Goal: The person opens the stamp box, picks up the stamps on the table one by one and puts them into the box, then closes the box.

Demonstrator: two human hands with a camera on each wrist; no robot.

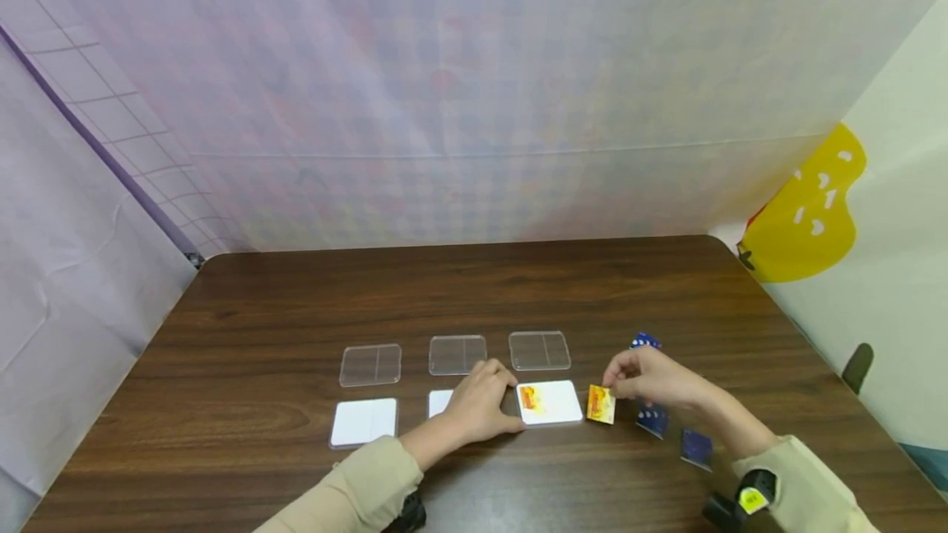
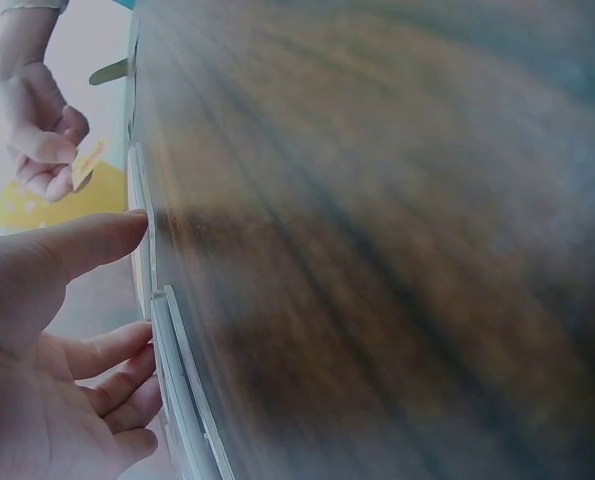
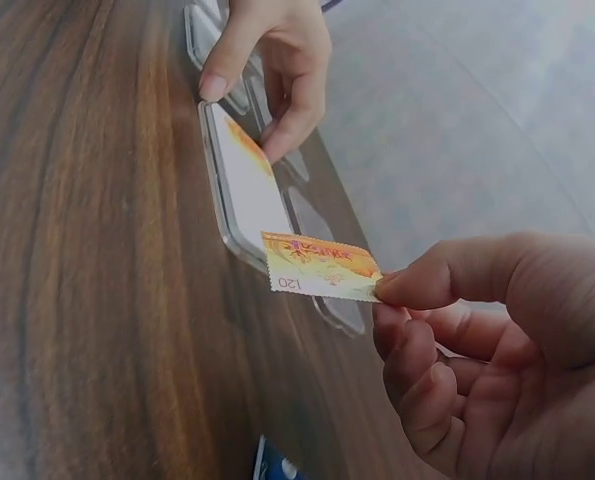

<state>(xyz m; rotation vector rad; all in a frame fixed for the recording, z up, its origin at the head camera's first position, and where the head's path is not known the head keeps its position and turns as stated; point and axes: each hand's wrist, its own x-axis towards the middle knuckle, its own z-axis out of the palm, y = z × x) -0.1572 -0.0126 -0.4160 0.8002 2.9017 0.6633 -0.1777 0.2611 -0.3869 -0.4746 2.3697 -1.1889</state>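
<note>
A small postage stamp point(image 1: 601, 405) with perforated edges, orange and yellow and marked 120, is pinched at one corner between the thumb and index finger of my right hand point(image 1: 655, 377). It is held up just right of a shallow clear plastic case point(image 1: 559, 403) with a white insert. Another orange-yellow stamp point(image 1: 531, 400) lies on the left end of that insert. My left hand point(image 1: 477, 401) holds the left end of this case, thumb at the near corner and fingertips at the far one. In the right wrist view, the held stamp point(image 3: 322, 268) overlaps the case's near end.
Left of the held case are a white-filled case point(image 1: 363, 422) and another point(image 1: 439, 402), partly hidden by my left hand. Behind them lie three clear lids point(image 1: 370, 364). Blue stamps point(image 1: 652, 419) and a darker one point(image 1: 696, 448) lie near my right hand on the wooden table point(image 1: 222, 401).
</note>
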